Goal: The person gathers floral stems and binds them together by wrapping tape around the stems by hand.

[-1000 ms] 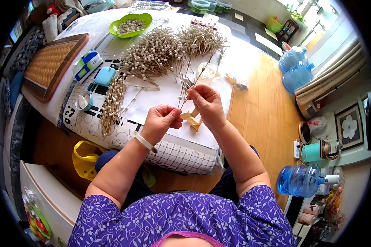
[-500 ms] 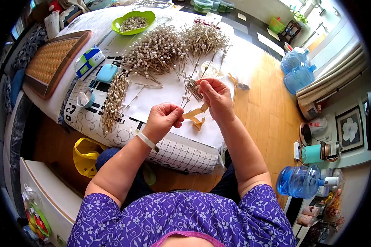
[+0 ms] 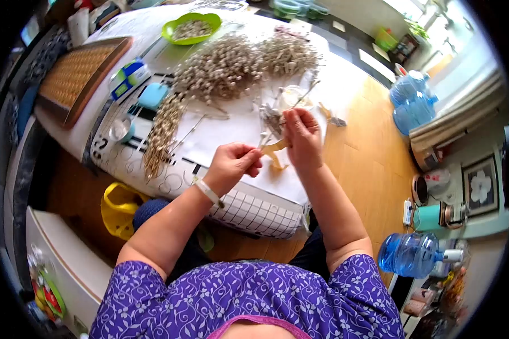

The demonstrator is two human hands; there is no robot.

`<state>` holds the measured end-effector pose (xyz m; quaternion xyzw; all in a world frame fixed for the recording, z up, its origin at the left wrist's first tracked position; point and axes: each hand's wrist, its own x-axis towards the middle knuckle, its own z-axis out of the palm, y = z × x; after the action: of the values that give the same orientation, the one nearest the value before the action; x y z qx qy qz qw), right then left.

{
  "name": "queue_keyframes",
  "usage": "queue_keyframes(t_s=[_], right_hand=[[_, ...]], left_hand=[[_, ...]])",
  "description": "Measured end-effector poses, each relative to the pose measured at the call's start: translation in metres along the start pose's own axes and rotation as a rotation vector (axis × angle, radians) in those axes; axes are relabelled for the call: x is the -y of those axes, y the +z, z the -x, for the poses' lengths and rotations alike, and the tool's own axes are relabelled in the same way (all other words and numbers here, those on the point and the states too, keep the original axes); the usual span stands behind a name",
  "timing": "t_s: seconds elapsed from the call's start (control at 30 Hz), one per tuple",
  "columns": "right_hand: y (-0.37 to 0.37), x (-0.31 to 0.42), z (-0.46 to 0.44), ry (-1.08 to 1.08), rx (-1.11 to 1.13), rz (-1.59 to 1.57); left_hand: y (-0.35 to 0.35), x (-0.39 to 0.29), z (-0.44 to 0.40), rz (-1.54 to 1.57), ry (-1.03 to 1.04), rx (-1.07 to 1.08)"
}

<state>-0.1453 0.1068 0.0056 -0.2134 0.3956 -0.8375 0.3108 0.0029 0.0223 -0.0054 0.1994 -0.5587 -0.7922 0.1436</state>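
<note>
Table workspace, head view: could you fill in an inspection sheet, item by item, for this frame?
Surface: table with white patterned cover, partly under white paper.
Job's things: large pile of dried brown pod stems, smaller brown bundle, tan ribbon.
Clutter: lime-green bowl of pale pods, light-blue plastic box, blue-and-green packet.
Hands: right hand pinches a thin brown stem; left hand has fingertips closed, contents blurred.
Cables: white power strip at right; cords unclear.
Surroundings: wooden floor, yellow bag, blue water bottle.
</note>
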Motion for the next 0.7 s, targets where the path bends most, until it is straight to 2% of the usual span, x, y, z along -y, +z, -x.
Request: queue_keyframes(t_s=[0.13,0.2,0.27,0.3,0.33,0.4,0.43,0.7], right_hand=[[0.007,0.006,-0.004,-0.097,0.039,0.239],[0.024,0.037,0.006,-0.062,0.083,0.232],[0.064,0.073,0.043,-0.067,0.286,0.072],[0.083,0.084,0.069,-0.217,0.379,0.127],[0.095,0.088,0.072,-0.207,0.809,-0.130],[0.112,0.093,0.079,-0.204,1.197,-0.387],[0.115,0.094,0.083,-0.201,1.286,-0.423],[0.088,0.095,0.105,-0.222,1.211,-0.378]], left_hand=[[-0.010,-0.001,0.002,0.028,0.079,0.067],[-0.022,-0.005,-0.001,0.035,0.145,-0.018],[-0.033,-0.008,-0.005,0.055,0.183,-0.103],[-0.035,-0.009,-0.005,0.047,0.179,-0.122],[-0.036,-0.010,-0.005,0.034,0.175,-0.133],[-0.035,-0.007,-0.004,-0.009,0.169,-0.131],[-0.036,-0.004,-0.003,0.024,0.169,-0.112],[-0.030,0.003,-0.006,0.008,0.134,-0.067]])
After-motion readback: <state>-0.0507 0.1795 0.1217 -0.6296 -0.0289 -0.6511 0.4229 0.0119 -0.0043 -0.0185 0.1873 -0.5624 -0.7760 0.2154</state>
